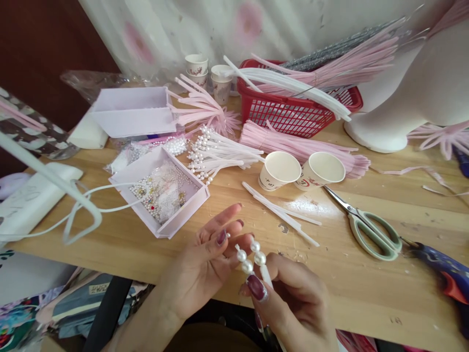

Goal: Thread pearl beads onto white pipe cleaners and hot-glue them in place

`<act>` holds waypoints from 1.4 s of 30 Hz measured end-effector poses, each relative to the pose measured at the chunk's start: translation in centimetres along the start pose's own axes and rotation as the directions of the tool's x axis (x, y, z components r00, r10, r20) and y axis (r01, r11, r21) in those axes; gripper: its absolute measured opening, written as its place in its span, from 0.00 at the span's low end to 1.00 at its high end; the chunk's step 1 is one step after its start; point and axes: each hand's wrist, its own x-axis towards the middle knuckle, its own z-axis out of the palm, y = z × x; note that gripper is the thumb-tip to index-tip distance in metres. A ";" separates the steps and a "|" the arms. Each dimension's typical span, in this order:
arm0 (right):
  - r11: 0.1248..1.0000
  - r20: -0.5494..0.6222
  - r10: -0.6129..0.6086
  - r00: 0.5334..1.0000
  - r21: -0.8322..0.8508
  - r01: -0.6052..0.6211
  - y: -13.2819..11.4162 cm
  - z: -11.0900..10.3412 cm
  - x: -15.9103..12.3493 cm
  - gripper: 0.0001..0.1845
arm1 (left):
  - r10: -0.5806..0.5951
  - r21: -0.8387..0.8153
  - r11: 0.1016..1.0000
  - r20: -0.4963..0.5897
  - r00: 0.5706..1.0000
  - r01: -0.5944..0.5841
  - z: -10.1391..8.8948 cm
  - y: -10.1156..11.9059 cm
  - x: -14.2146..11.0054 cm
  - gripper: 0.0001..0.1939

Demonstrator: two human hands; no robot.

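Note:
My right hand is closed around white pipe cleaners, the thumb pressing them against the fingers. Two pairs of white pearl beads sit near their upper ends, one pair beside the other. To the left, my left hand is turned partly palm up. A small pearl bead shows at its thumb tip, against the fingers. Beyond the hands lie a few loose white pipe cleaners. Farther back is a bundle of white pipe cleaners with pearls on their ends.
An open white box holds beads at left. Two paper cups stand behind, near pink pipe cleaners and a red basket. Scissors and pliers lie at right. A white cable loops at left.

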 end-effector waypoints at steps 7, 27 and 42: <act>0.993 -0.028 -0.007 1.000 -0.116 0.004 0.0 -0.4 -0.1 0.18 | -0.038 0.076 0.996 0.053 0.998 0.034 -0.1 0.3 0.0 0.21; 0.943 -0.024 -0.171 0.985 -0.293 0.157 -0.7 -0.6 0.2 0.15 | 0.031 0.116 0.992 0.104 0.994 -0.043 -0.2 0.1 -0.1 0.24; 0.961 -0.025 -0.077 0.997 -0.268 0.067 -0.5 -1.0 -0.1 0.15 | 0.059 0.273 0.960 0.024 0.998 -0.063 0.1 0.7 0.1 0.26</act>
